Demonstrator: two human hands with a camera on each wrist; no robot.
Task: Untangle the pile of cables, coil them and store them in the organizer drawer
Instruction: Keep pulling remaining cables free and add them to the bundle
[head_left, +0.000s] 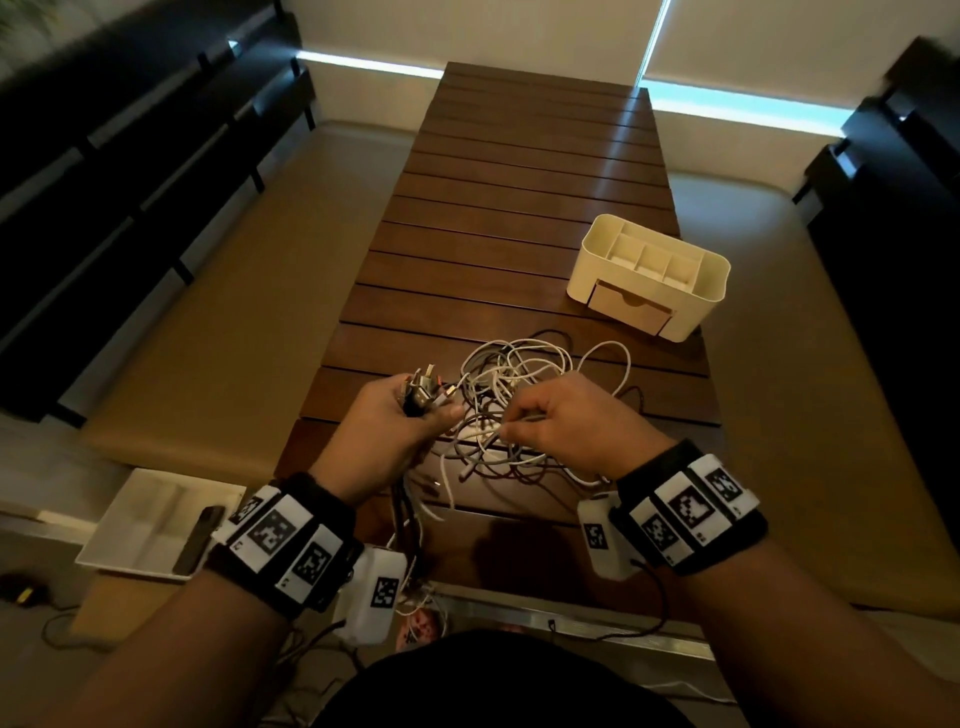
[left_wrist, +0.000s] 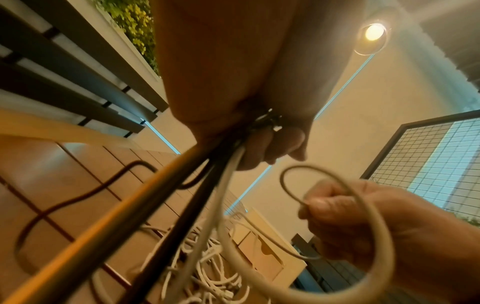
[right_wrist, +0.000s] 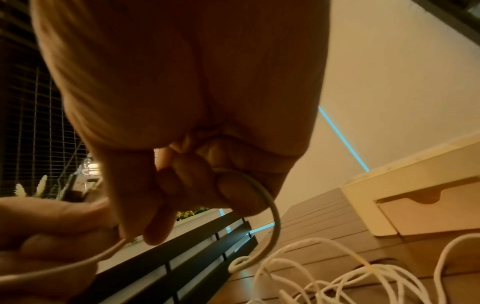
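Left grip (head_left: 400, 415): plug bundle (head_left: 423, 389) | right grip (head_left: 561, 415): cable (head_left: 488, 434)

Home living room: slatted wooden coffee table (head_left: 524, 218), roller blinds (head_left: 779, 41), ceiling downlight (left_wrist: 374, 33), planter greenery (left_wrist: 135, 26).

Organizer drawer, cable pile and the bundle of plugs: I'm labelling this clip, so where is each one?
organizer drawer (head_left: 631, 307), head view, on its closed wooden front.
cable pile (head_left: 511, 371), head view, on the white loops lying on the table.
bundle of plugs (head_left: 422, 389), head view, on the connector ends sticking out of the left hand (head_left: 400, 421).
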